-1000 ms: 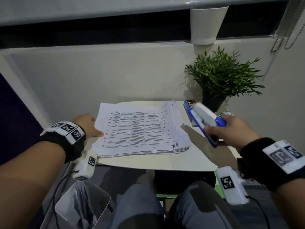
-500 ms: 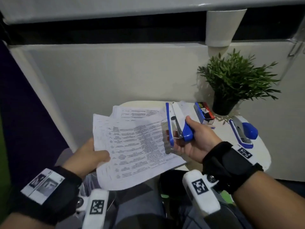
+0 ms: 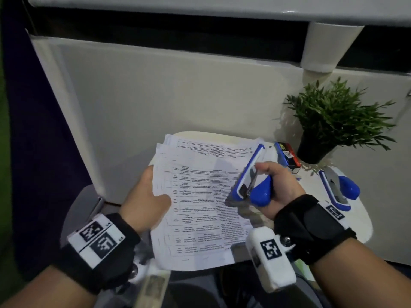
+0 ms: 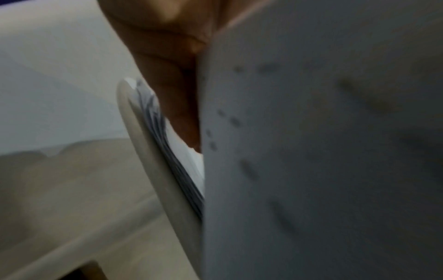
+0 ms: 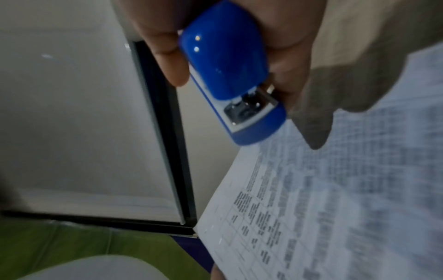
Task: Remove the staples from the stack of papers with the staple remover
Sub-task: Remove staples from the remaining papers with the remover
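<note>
Right hand fingers curled tight round a blue-and-white stapler-style staple remover, thumb on top, tool's long axis running away from the body, its rear end just over the right edge of the lifted sheets. In the right wrist view the metal rear of the tool hangs just above the printed page; likely being lined up on a staple, though no staple is visible in any view.

Left hand pinches the left edge of a printed paper set, thumb on the front face, other fingers hidden behind. The set is held up off the table and tilted toward the face, probably to bring the corner to the tool and steady it against the pull. Left wrist view is blurred: only paper back and fingers.

Rest of the paper stack lies on the small white round table, behind the held set.

Room: open space toward the lap. Right side crowded: second blue stapler, staple box, potted plant. White wall panel close behind the table.
</note>
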A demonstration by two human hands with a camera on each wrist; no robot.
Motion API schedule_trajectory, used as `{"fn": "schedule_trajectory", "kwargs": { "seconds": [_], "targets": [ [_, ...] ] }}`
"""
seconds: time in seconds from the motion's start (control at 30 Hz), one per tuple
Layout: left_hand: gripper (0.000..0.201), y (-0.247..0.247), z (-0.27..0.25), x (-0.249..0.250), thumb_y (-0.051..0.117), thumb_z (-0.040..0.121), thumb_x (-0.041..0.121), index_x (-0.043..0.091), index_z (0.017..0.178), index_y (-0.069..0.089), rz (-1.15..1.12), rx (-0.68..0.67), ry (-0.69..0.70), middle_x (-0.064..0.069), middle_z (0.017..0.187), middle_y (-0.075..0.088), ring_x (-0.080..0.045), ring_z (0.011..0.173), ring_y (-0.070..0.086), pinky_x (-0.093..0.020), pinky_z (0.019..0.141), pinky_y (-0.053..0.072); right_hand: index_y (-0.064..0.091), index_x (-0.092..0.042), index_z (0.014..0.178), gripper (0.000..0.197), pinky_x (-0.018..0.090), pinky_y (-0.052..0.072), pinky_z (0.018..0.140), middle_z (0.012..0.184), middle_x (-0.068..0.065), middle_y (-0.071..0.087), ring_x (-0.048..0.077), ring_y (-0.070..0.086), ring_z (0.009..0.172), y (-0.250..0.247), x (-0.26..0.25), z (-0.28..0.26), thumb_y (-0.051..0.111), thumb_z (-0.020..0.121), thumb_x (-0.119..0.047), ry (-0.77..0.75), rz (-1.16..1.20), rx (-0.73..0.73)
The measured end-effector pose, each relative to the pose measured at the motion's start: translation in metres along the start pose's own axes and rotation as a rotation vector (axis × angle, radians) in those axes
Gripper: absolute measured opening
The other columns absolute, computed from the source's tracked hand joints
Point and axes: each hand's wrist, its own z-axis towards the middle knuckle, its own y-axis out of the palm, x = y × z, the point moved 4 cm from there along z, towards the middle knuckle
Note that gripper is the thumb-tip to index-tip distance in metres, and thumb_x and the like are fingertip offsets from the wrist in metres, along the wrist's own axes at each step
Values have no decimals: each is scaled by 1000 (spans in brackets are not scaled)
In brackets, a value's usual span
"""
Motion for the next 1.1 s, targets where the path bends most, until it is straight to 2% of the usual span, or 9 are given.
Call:
{"fn": "schedule_trajectory", "kwargs": {
  "seconds": [0.07, 0.13, 0.23, 0.33, 0.47, 0.6, 0.7, 0.97, 1.1],
  "targets": [
    [54, 9, -6, 5, 53, 83, -5, 33, 120, 42, -50, 4, 35, 18, 105, 62, -8, 102, 60, -29, 83, 50, 58, -15, 107, 16, 35, 53, 63, 87, 9, 62, 25, 63, 74, 11, -18, -2, 58, 93, -23, -211, 90, 79],
    [60, 20, -15, 8, 51, 81, -4, 40, 120, 39, -93, -10, 97, 25, 107, 62, 0, 107, 58, -30, 91, 48, 55, -24, 118, 26, 33, 57, 66, 105, 8, 60, 25, 64, 92, 22, -36, -3, 60, 94, -28, -476, 71, 122],
    [63, 35, -33, 19, 48, 85, -7, 47, 113, 34, -98, -29, 191, 40, 102, 56, 15, 99, 55, -15, 85, 47, 45, -39, 126, 59, 43, 57, 87, 121, 9, 62, 26, 64, 108, 36, -60, -15, 68, 73, -44, -772, -53, 198],
    [63, 46, -48, 26, 46, 87, -6, 47, 118, 32, -90, -37, 279, 32, 109, 58, 10, 104, 55, -22, 90, 49, 42, -40, 124, 65, 50, 56, 89, 121, 16, 61, 29, 65, 106, 47, -70, -25, 66, 65, -54, -912, -220, 164],
    [60, 47, -53, 28, 46, 87, 5, 53, 118, 31, -100, -22, 321, 25, 116, 59, 5, 109, 55, -34, 92, 51, 51, -26, 110, 46, 44, 59, 69, 94, 12, 61, 28, 67, 78, 52, -65, -28, 64, 73, -52, -903, -258, 39],
    [55, 50, -58, 33, 42, 81, 21, 56, 120, 26, -23, -46, 372, 27, 119, 54, 8, 107, 54, -28, 92, 51, 59, -19, 96, 55, 44, 57, 77, 76, -2, 65, 21, 65, 75, 53, -62, -34, 57, 67, -66, -910, -294, 41],
    [53, 55, -63, 33, 41, 83, 23, 57, 120, 25, 28, -67, 400, 23, 118, 55, 5, 104, 56, -29, 88, 53, 58, -24, 74, 43, 33, 52, 65, 60, -11, 60, 12, 61, 61, 52, -64, -37, 49, 77, -66, -925, -299, 62],
    [51, 60, -66, 33, 40, 84, 24, 55, 121, 23, 94, -42, 482, 16, 112, 59, -5, 97, 60, -34, 81, 53, 57, -27, 58, 54, 38, 45, 67, 60, -5, 53, 21, 53, 61, 48, -64, -40, 50, 75, -78, -905, -334, 85],
    [45, 61, -64, 33, 38, 84, 32, 54, 121, 24, 72, -43, 493, 16, 112, 60, -5, 96, 61, -36, 81, 54, 58, -26, 67, 40, 33, 48, 67, 59, -10, 57, 11, 57, 60, 48, -62, -41, 40, 83, -58, -908, -359, 37]
  ]
}}
